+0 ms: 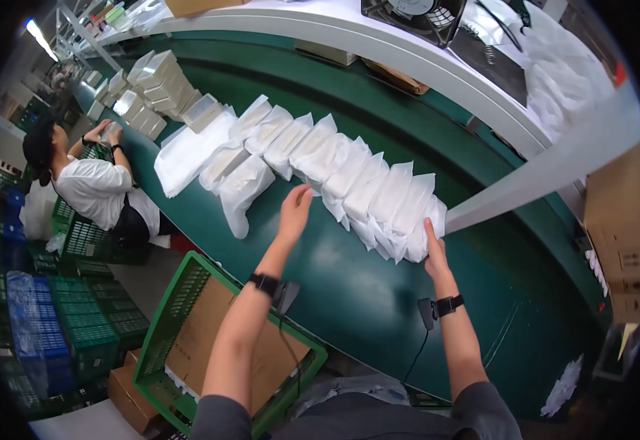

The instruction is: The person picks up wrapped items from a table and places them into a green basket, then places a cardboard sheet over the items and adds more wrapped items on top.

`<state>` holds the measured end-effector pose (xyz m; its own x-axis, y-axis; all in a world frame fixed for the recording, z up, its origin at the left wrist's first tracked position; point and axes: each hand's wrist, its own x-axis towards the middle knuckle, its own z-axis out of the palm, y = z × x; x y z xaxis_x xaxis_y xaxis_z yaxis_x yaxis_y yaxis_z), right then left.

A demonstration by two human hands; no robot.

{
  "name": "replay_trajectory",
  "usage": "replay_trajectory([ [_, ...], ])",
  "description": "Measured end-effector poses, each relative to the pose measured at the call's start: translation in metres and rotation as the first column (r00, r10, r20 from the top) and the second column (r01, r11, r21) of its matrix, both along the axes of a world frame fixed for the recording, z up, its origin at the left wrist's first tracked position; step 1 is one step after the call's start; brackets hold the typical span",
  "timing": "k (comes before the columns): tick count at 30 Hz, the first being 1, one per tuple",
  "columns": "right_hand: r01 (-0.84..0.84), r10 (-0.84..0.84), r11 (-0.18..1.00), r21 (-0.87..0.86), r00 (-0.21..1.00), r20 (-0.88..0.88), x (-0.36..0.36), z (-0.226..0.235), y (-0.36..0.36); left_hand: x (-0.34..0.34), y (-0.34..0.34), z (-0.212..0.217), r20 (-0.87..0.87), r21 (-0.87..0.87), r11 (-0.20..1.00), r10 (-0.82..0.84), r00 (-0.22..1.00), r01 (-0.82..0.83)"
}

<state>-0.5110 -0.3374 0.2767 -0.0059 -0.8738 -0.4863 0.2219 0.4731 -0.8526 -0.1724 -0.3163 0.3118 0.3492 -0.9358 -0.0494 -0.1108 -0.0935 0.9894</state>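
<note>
Both hands bracket the overlapping row of white bagged packets (367,187) on the green belt (349,286), the left hand (295,209) open-fingered at its near edge, the right hand (435,253) flat against its end, apparently squaring it.

The green conveyor belt (364,293) carries one overlapping row of white padded pouches (378,194); roughly twelve are countable. One flat white sheet (188,150) lies beside them. One green plastic crate (188,323) stands below. One fan (415,16) sits on the shelf.
</note>
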Motion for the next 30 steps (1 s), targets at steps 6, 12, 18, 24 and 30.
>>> replay_trajectory([
  [6,0.053,-0.060,0.996,0.070,0.992,0.107,0.022,0.020,-0.005,-0.027,-0.077,-0.088,-0.037,-0.003,0.839,0.544,0.838,-0.545],
  [12,0.066,-0.073,0.994,0.088,0.994,0.084,0.012,0.018,-0.005,-0.068,-0.062,-0.066,0.008,0.032,0.900,0.435,0.901,-0.435],
  [18,-0.019,0.017,0.998,0.067,1.000,0.026,0.011,0.027,-0.003,-0.045,-0.015,-0.036,0.242,0.103,0.984,0.118,0.963,-0.147],
  [24,-0.150,0.141,0.981,0.123,0.987,0.079,-0.005,0.024,0.046,-0.011,0.067,-0.033,0.135,0.253,0.967,-0.057,0.989,0.021],
  [30,-0.325,0.204,0.858,0.398,0.927,0.316,-0.017,0.027,0.084,-0.012,0.082,-0.008,0.110,0.403,0.915,-0.087,0.990,0.036],
])
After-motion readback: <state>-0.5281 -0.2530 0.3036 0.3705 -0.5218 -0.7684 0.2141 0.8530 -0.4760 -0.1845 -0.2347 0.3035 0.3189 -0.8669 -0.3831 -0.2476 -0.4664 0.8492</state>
